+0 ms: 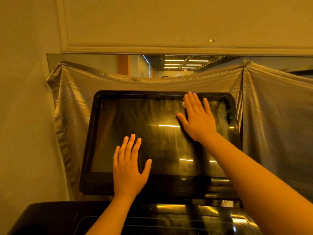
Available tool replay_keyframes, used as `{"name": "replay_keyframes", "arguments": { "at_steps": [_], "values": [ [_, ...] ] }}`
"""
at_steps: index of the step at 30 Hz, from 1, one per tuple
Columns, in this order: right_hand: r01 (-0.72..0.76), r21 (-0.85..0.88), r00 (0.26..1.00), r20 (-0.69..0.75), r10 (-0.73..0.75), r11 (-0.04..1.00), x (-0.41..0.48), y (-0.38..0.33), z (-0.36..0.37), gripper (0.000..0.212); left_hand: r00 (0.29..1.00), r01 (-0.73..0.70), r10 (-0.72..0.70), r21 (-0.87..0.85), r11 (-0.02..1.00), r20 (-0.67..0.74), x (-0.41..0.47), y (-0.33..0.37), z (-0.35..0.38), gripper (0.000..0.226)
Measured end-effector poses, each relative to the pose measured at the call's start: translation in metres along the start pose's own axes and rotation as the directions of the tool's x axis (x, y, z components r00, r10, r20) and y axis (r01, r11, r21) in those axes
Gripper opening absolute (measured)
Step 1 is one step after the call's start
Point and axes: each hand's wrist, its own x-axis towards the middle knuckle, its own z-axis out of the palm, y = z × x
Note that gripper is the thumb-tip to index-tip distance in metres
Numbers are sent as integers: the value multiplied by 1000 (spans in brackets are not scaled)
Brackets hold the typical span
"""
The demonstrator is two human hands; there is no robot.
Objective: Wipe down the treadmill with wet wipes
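The treadmill's large dark screen [128, 119] fills the middle of the view in a glossy black frame, streaked with wet smears. My right hand [198, 119] lies flat near its upper right corner, fingers straight, pressing a white wet wipe [183, 104] against the glass; only a small edge of the wipe shows beside my index finger. My left hand [128, 168] rests flat on the lower left part of the screen, fingers straight and spread, with nothing under it that I can see.
The black treadmill console [169, 221] sits below the screen. Behind the screen a grey plastic sheet [72, 102] hangs over a mirror [177, 65] on the wall. A plain wall stands close on the left.
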Motion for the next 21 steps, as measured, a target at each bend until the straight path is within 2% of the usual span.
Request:
{"name": "replay_keyframes", "arguments": {
  "at_steps": [3, 5, 10, 12, 15, 17, 21],
  "values": [
    [-179, 54, 984, 4, 179, 982, 0, 30, -7, 68, 1000, 4, -4, 2, 1000, -2, 0, 0, 0, 69],
    [-236, 53, 972, 21, 235, 970, -2, 24, -7, 68, 1000, 3, -3, 3, 1000, 0, 0, 0, 0, 70],
    [2, 24, 999, 40, -3, 1000, -21, -8, 2, 70, 1000, 1, -1, 4, 1000, -1, 0, 1, 0, 69],
    [-12, 10, 999, 36, 12, 1000, -21, 8, -1, 70, 1000, 1, -1, 8, 1000, -5, 0, 0, 0, 70],
    [-166, 51, 986, 44, 164, 985, -21, 31, -6, 71, 1000, 3, -2, 8, 1000, -4, -1, 0, 1, 70],
    [-199, 82, 980, 39, 196, 977, -25, 28, -4, 72, 1000, 1, -1, 7, 1000, -7, -1, 0, 1, 70],
    [-36, 72, 999, 44, 32, 997, -46, 1, 7, 77, 1000, 4, -3, 10, 1000, -6, -1, 0, 1, 70]
  ]
}}
